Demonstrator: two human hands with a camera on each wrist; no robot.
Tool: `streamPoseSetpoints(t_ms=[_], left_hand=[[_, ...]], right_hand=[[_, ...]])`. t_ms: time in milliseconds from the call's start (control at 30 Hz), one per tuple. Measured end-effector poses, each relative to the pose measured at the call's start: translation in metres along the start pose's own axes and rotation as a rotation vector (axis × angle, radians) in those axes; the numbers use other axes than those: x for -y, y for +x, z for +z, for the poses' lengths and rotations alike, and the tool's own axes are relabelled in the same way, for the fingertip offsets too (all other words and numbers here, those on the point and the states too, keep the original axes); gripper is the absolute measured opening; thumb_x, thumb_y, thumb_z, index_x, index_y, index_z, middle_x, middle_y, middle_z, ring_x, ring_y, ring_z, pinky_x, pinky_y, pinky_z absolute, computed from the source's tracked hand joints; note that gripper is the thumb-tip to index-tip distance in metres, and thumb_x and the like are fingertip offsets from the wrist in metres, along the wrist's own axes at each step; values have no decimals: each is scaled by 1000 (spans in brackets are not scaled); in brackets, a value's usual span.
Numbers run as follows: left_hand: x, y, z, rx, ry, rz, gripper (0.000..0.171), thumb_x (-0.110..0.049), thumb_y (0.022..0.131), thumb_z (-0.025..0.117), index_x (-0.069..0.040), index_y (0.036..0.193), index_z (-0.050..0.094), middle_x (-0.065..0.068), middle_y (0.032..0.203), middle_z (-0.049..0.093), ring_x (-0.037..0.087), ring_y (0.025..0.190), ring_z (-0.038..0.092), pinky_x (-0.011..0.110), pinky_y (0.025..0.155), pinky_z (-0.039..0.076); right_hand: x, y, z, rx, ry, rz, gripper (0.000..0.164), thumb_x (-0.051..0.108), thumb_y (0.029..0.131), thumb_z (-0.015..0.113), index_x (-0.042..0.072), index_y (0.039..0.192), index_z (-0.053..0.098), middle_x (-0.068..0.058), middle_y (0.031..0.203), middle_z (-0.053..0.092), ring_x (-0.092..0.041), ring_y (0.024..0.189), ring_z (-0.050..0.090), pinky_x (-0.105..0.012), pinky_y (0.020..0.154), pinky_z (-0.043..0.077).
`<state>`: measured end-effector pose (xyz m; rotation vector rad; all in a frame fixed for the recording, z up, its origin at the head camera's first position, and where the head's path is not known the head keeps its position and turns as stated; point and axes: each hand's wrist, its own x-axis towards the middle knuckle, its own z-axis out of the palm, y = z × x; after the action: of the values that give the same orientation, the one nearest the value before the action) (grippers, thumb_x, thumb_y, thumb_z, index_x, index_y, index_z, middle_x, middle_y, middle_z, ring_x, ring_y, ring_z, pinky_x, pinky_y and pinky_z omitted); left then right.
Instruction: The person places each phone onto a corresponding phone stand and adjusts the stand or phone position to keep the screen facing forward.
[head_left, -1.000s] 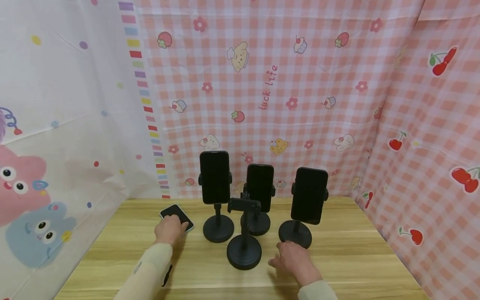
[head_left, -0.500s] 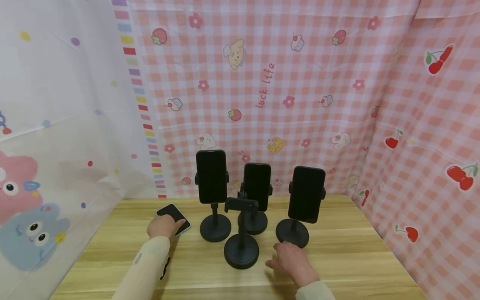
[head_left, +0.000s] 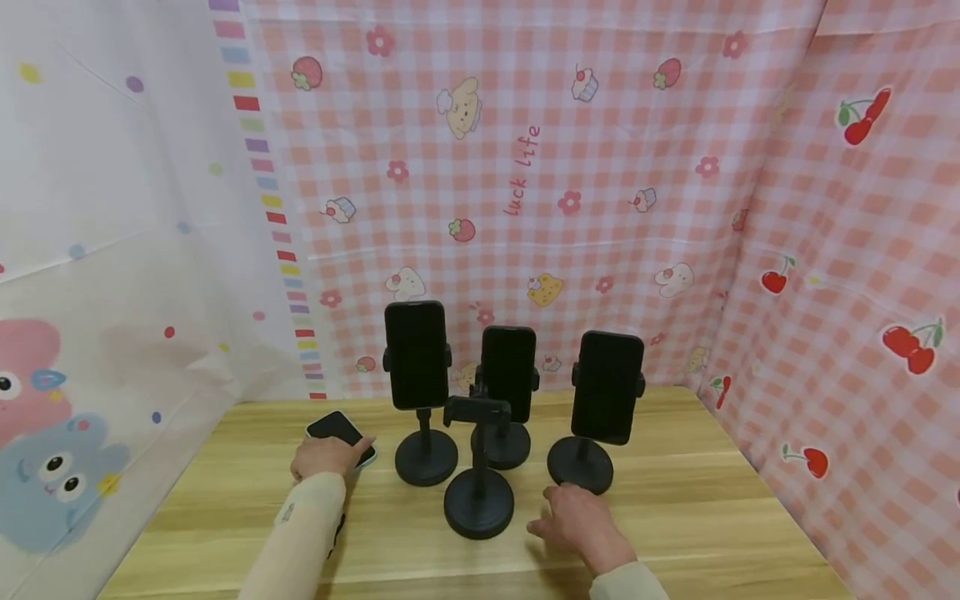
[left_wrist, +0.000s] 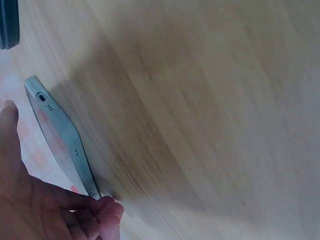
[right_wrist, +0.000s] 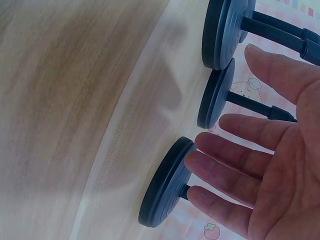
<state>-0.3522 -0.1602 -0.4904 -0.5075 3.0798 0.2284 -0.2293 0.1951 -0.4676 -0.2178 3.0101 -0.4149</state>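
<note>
A pale-cased phone [head_left: 333, 427] lies screen up on the table at the left. My left hand [head_left: 324, 458] is over its near side, thumb stretched across toward the phone's right edge. In the left wrist view, bent fingertips [left_wrist: 110, 212] are right at one corner of the phone [left_wrist: 70, 137], and the thumb stands apart from it. My right hand [head_left: 577, 521] hovers in front of the right phone stand's base [head_left: 580, 464], fingers extended and holding nothing. A black stand [head_left: 478, 502] with a bare clamp stands in the middle, between my hands.
Three phones stand upright in black stands behind: a left phone [head_left: 417, 356], a middle phone [head_left: 510, 367] and a right phone [head_left: 607, 387]. The wooden table [head_left: 675, 533] ends at a checked cloth [head_left: 637, 275] at the back.
The head view has turned slightly, shifting the scene left. My left hand has shifted on the phone, its thumb now reaching further across it. The right hand keeps its place before the stand.
</note>
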Motion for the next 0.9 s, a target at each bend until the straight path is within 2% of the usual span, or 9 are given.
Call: streamPoseSetpoints(t_ms=[167,267,500,667,800,900], left_hand=[[-3,1,2,-3,-19,-2,98,-71,85,43,22,112,60,45,121,46,27,58,40,34,42,28],[-5,5,4,0,-21,-12,100,-71,85,43,23,115,56,47,126,41,32,65,44,36,43,31],[-6,8,10,19,-6,-43,109,-75,82,41,25,122,49,47,131,38,34,68,46,36,44,31],[-7,8,7,45,-43,-52,105,-72,82,45,25,122,49,47,126,41,38,78,48,38,49,34],[-6,7,3,78,-80,-56,99,-66,81,50,25,119,51,46,120,44,37,80,46,40,52,36],[-4,6,-1,117,-105,-53,97,-62,81,53,26,121,48,48,122,41,37,81,46,40,55,36]], right_hand=[[1,-1,0,-14,1,-14,55,41,76,74,0,112,67,-20,106,69,-35,97,61,-54,85,50],[1,-1,-1,-15,-2,-13,54,41,76,74,0,111,67,-20,104,69,-35,96,61,-54,83,51],[2,-3,-2,-4,-7,-1,53,40,76,74,0,111,66,-19,104,69,-35,97,61,-54,84,51],[0,-1,0,1,4,-1,54,40,77,74,0,112,66,-19,106,69,-36,98,60,-54,85,50],[-1,0,2,3,8,-2,54,41,77,73,0,112,66,-19,107,69,-36,98,60,-54,85,50],[-2,0,3,5,12,-6,54,41,77,73,0,112,66,-19,107,69,-36,99,60,-54,85,50]])
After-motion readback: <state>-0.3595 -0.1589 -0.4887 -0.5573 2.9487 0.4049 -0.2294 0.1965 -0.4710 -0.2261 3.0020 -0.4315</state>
